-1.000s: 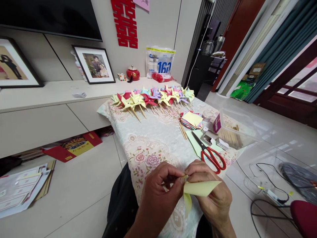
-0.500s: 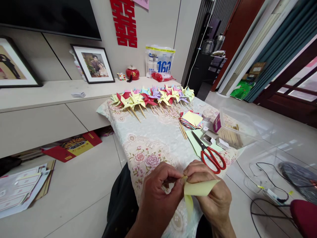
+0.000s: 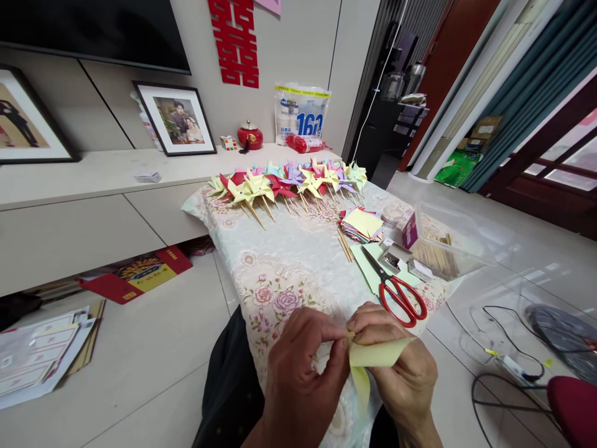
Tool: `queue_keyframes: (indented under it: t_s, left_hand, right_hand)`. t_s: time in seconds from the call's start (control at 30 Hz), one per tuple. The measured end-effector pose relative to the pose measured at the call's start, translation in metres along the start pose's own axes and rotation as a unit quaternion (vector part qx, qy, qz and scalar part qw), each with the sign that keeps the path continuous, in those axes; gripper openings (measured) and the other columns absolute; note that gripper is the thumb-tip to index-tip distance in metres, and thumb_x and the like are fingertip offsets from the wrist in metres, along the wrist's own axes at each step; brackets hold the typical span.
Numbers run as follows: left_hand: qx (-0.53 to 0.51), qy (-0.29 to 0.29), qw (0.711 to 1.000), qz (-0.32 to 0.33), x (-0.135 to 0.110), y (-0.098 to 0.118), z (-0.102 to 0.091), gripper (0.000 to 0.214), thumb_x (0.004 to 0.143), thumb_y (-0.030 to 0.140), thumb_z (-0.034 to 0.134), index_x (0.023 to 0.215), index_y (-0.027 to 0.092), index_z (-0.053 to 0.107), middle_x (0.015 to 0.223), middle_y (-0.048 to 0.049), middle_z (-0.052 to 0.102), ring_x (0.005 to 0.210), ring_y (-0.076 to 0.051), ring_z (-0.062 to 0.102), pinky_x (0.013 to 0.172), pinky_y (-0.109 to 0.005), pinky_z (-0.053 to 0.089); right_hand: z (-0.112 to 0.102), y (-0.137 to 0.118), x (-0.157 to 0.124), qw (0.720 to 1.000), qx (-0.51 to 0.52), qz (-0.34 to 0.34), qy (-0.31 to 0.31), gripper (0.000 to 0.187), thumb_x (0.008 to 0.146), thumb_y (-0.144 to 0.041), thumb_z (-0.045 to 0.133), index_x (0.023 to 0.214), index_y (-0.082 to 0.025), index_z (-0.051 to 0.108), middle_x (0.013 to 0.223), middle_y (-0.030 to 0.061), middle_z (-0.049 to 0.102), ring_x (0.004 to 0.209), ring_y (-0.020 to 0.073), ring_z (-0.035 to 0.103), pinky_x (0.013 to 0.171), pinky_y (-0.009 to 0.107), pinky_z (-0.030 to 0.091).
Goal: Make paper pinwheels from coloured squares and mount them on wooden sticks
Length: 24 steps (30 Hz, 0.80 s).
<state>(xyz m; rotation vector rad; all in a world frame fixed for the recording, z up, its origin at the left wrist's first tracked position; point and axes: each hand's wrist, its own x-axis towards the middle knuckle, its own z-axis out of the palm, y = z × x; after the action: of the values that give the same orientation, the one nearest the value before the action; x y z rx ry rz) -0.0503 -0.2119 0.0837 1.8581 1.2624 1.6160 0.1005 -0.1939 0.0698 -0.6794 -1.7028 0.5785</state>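
Note:
Both hands meet at the near edge of a table with a flowered cloth (image 3: 289, 261). My left hand (image 3: 301, 367) is closed in a pinch, thumb and forefinger pressed against the folded corner of a pale yellow paper piece (image 3: 373, 358). My right hand (image 3: 401, 361) is closed round the same paper from the right, its flaps sticking out right and down. Red-handled scissors (image 3: 396, 289) lie just beyond my right hand. A row of finished paper pinwheels (image 3: 289, 183) on sticks lies across the far end of the table.
A stack of coloured paper squares (image 3: 361, 224), loose wooden sticks (image 3: 345, 246) and a clear plastic box of sticks (image 3: 443, 246) sit to the right. A low cabinet (image 3: 93, 205) with framed pictures stands at left. Cables (image 3: 504, 361) lie on the floor at right.
My hands have stayed in place; the fingers have shifted slightly on the yellow paper, and its lower flap hangs a little further down.

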Motion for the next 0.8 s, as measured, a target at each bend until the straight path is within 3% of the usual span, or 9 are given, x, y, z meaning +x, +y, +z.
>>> queue_keyframes:
  t_s: [0.8]
  left_hand:
    - [0.072, 0.005, 0.996, 0.058, -0.0040, -0.0002, 0.0004, 0.017, 0.085, 0.002, 0.056, 0.083, 0.017, 0.062, 0.072, -0.0028, 0.060, 0.070, -0.016, 0.058, 0.064, -0.028, 0.048]
  right_hand:
    - [0.0064, 0.0060, -0.0064, 0.999, -0.001, -0.002, 0.041, 0.022, 0.085, 0.000, 0.059, 0.093, -0.019, 0.068, 0.093, 0.0050, 0.066, 0.088, 0.0212, 0.063, 0.081, 0.042, 0.050]
